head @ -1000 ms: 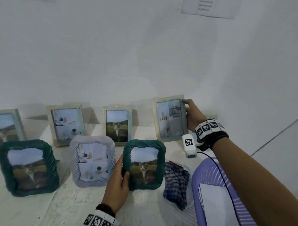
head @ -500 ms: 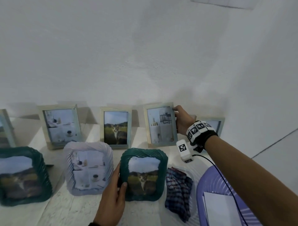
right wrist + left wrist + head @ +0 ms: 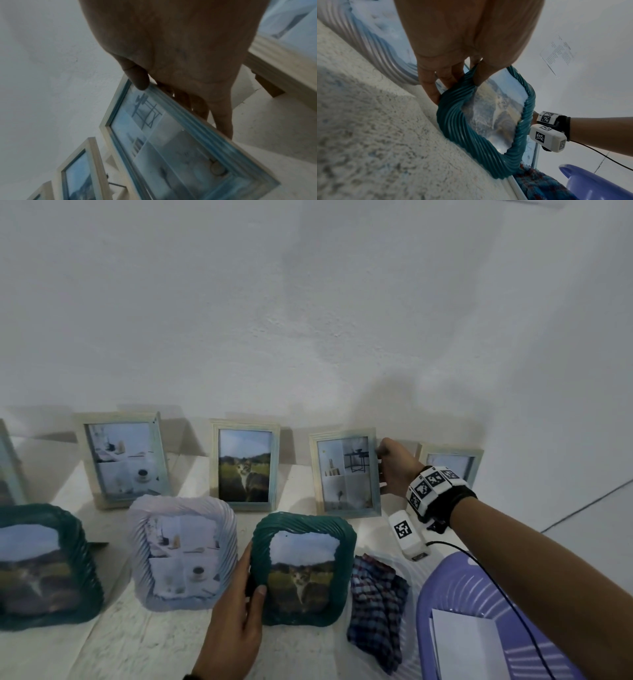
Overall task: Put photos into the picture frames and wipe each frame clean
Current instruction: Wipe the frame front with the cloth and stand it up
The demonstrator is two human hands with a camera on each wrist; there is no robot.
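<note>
Teal ribbed plastic forms the big frame (image 3: 44,566) at the far left of the white table (image 3: 130,642), and a blurred landscape photo is held in it. Behind it a pale wooden frame (image 3: 10,467) is cut off by the picture's edge. Next a second wooden frame (image 3: 125,458) with a still-life collage is stood near the wall, and in front of it a lilac ribbed frame (image 3: 183,553) with a like collage. A cat photo is seen in the middle wooden frame (image 3: 245,469). The left hand (image 3: 236,618) is wrapped round the left edge of the teal cat frame (image 3: 303,570), thumb on the front, fingers (image 3: 429,86) curled behind; the frame is stood upright on the table. Behind it the furniture-photo frame (image 3: 346,472) is gripped on its right edge by the right hand (image 3: 397,470), thumb (image 3: 139,79) on the front moulding and fingers behind. Whether its foot touches the table cannot be told. A checked cloth (image 3: 375,609) is laid crumpled beside the teal cat frame. A further wooden frame (image 3: 452,460) is partly hidden behind the right wrist. At the far right a lilac basket (image 3: 445,587) is seen, with white paper (image 3: 469,645) lying in it
</note>
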